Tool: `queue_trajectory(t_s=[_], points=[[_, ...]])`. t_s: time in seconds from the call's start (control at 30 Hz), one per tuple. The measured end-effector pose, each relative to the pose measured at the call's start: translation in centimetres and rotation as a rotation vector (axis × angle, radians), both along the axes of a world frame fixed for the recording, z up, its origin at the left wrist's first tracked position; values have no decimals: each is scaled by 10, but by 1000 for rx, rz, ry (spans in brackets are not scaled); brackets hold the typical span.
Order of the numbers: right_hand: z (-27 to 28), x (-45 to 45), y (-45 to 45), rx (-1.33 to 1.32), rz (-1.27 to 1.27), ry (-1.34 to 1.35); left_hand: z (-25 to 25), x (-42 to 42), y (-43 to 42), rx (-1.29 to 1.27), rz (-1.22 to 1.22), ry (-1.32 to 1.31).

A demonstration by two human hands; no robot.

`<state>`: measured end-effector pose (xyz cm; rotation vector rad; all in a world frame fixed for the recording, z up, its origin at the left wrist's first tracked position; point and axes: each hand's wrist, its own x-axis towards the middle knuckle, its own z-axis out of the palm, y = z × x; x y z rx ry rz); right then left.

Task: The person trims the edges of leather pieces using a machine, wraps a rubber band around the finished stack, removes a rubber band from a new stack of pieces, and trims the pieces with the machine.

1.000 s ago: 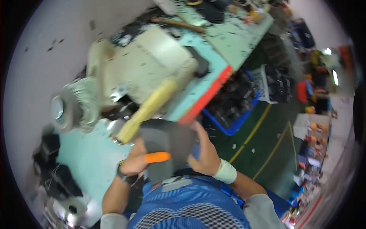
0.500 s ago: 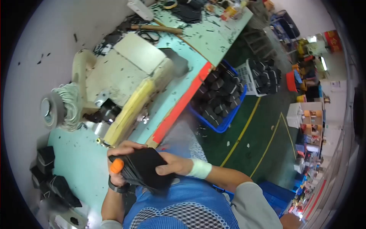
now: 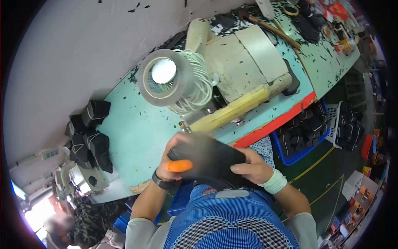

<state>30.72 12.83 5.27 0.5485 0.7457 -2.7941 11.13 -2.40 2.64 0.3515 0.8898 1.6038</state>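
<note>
Both hands hold a stack of flat black pieces in front of the blue checked apron; its upper left part is blurred. My left hand, with an orange cover on the thumb and a dark band at the wrist, is closed around the left end. Gripping the right end is my right hand, thumb on top, a pale wrap on its wrist. Just beyond the stack stands a beige machine with a yellow padded front edge. The fingers beneath the stack are hidden.
Black bundles tied with string lie at the left of the pale green table. A coil of white cord sits beside the machine. At right, a blue basket and a grey basket hold black bundles. Another person is at lower left.
The view has swung left, so the machine and baskets appear farther right and another person shows at lower left. The stack remains in both hands, now turned more crosswise.
</note>
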Motion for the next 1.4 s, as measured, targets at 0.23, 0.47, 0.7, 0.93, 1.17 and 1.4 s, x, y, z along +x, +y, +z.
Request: queue_trajectory(t_s=[0.23,0.47,0.7,0.93,1.17,1.4], points=[[-21,-36,18,384,-30,-304,27,-49,19,-525,-278,83],[-14,-47,34,275,39,-436,21,-41,25,-666,-96,-61],[-9,-36,35,356,-154,-408,12,-48,16,-513,-72,-51],[3,-37,35,440,-252,-411,-6,-38,21,-601,-40,142],[-8,-37,29,497,-251,-415,-7,-51,29,-723,-132,142],[-15,-35,27,537,-274,-411,6,-52,18,-667,-23,-14]])
